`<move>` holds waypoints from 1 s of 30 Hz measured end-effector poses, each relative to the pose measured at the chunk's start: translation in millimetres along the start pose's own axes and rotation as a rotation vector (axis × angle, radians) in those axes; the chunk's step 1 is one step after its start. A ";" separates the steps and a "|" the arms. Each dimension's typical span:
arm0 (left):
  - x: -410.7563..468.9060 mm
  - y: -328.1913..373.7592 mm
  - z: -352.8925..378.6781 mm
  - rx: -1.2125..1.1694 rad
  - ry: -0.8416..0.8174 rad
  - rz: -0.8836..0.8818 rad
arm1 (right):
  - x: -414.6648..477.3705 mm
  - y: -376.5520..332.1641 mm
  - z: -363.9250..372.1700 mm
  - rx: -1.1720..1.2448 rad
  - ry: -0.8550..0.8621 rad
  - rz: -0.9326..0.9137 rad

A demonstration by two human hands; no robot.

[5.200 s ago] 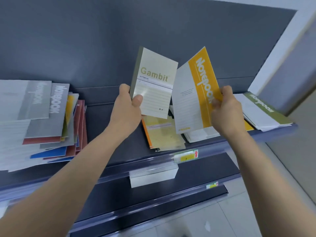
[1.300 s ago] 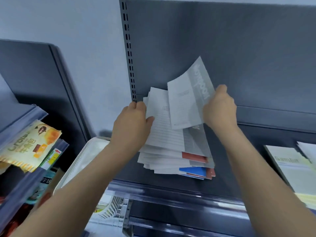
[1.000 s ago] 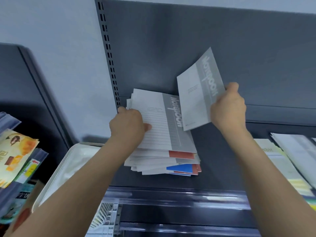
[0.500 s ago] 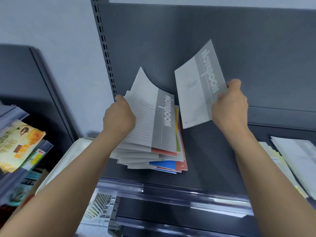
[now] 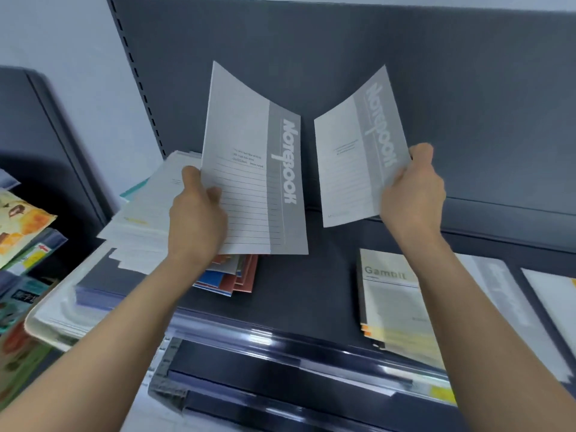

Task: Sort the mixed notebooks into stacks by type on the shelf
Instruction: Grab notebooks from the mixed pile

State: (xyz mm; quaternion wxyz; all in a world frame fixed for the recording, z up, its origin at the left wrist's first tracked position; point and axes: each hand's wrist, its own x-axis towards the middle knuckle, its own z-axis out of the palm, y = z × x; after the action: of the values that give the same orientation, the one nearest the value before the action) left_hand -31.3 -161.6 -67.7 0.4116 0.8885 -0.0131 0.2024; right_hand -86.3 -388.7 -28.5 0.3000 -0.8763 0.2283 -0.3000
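Observation:
My left hand [image 5: 196,219] grips a grey-banded "Notebook" notebook [image 5: 252,169] by its lower left edge and holds it up, tilted, above the mixed pile [image 5: 149,226]. My right hand [image 5: 413,194] holds a second grey "Notebook" notebook [image 5: 358,151] by its right edge, raised in front of the shelf's back panel. The mixed pile lies at the shelf's left end, with red and blue covers [image 5: 230,279] showing at its bottom. To the right on the dark shelf [image 5: 299,291] lies a stack topped by a pale "Gambit" notebook [image 5: 389,294].
More white and grey notebooks [image 5: 511,307] lie at the shelf's right end, partly behind my right forearm. A white tray or bin [image 5: 53,325] sits below left. Snack packets [image 5: 21,226] hang on the neighbouring rack at left. Lower shelves [image 5: 280,378] run beneath.
My left hand has lifted the top grey notebook clear of the mixed pile and raised it. My right hand keeps its grey notebook up. The view has shifted slightly right.

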 end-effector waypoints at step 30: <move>-170.1 203.2 156.8 -0.282 -0.370 0.191 | -52.2 232.5 -234.6 -0.275 0.291 0.288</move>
State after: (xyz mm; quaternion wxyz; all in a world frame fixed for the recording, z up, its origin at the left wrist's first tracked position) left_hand -171.2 -435.8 -74.0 0.5011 0.8390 -0.2001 0.0702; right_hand -330.3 -616.0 -52.7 0.1817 -0.8147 0.4305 -0.3434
